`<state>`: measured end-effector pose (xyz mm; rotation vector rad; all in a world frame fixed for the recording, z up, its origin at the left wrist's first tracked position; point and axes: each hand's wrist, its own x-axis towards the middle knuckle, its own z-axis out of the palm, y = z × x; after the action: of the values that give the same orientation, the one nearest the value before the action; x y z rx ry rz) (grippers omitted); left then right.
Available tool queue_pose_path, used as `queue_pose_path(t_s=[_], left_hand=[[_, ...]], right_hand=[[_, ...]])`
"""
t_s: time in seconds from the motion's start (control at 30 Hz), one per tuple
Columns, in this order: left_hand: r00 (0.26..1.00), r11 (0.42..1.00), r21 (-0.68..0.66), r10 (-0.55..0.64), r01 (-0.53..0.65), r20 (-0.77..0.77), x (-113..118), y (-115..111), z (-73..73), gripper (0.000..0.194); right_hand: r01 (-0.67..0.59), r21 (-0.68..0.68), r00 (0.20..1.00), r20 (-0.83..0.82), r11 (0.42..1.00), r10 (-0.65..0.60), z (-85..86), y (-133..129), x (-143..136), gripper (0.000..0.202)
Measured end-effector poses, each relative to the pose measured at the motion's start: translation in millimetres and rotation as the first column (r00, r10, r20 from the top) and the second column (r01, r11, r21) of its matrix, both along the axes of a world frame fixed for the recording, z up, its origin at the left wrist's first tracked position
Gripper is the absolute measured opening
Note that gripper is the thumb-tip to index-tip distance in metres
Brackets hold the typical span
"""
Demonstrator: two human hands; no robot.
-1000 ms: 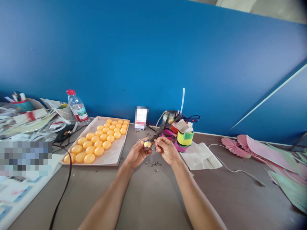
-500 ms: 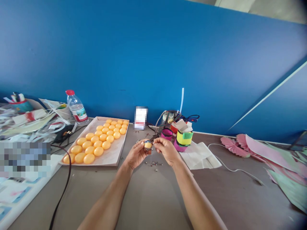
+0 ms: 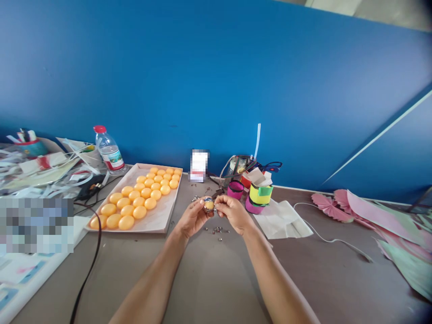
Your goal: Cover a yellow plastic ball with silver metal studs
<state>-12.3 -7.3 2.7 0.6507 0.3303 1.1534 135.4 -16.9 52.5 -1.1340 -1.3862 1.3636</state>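
Note:
Between the fingers of my left hand (image 3: 195, 218) is a small yellow ball (image 3: 209, 205) with silvery and bluish shiny bits around its surface. My right hand (image 3: 232, 212) pinches at the ball's right edge, where a tiny glint shows; what the fingertips hold there is too small to make out. Below both hands, several small shiny metal pieces (image 3: 218, 230) lie scattered on the grey table (image 3: 209, 279). More such pieces (image 3: 195, 198) lie just behind my left hand.
Left of my hands sits a shallow tray (image 3: 170, 211) holding rows of orange balls (image 3: 140, 212). A water bottle (image 3: 113, 155) stands behind it. Magenta and yellow round containers (image 3: 259, 195) and white paper (image 3: 286, 220) are at right. Cables and pink paper (image 3: 378, 216) lie farther out.
My right fingertips have come slightly closer against the ball's right side. The ball has turned a little in my left hand. The view has shifted slightly.

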Motion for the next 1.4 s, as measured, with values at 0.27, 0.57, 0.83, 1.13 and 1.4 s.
queue_pose_path(t_s=[0.27,0.57,0.83,1.13,1.4], left_hand=[[1.0,1.0,0.005,-0.023,0.023,-0.004,-1,-1,-0.5,0.027],[0.995,0.997,0.037,-0.067,0.071,-0.079,-3,-2,1.7,0.028],[0.99,0.994,0.053,-0.091,0.096,-0.104,-3,-3,-1.1,0.028],[0.994,0.997,0.052,-0.057,0.062,-0.092,-2,-4,1.9,0.028],[1.0,1.0,-0.011,-0.015,0.015,-0.017,5,-5,3.1,0.027]], right_hand=[[-0.009,-0.037,0.999,-0.046,0.999,0.007,-0.1,1,4,0.013],[-0.008,-0.119,0.997,-0.083,0.993,-0.002,-0.7,2,7,0.017],[-0.024,-0.104,0.998,-0.055,0.994,0.018,-3.6,3,8,0.018],[0.02,-0.031,1.0,0.006,0.999,-0.02,-9.6,6,5,0.012],[-0.012,-0.084,0.994,-0.111,0.996,0.002,-16.4,14,15,0.024]])
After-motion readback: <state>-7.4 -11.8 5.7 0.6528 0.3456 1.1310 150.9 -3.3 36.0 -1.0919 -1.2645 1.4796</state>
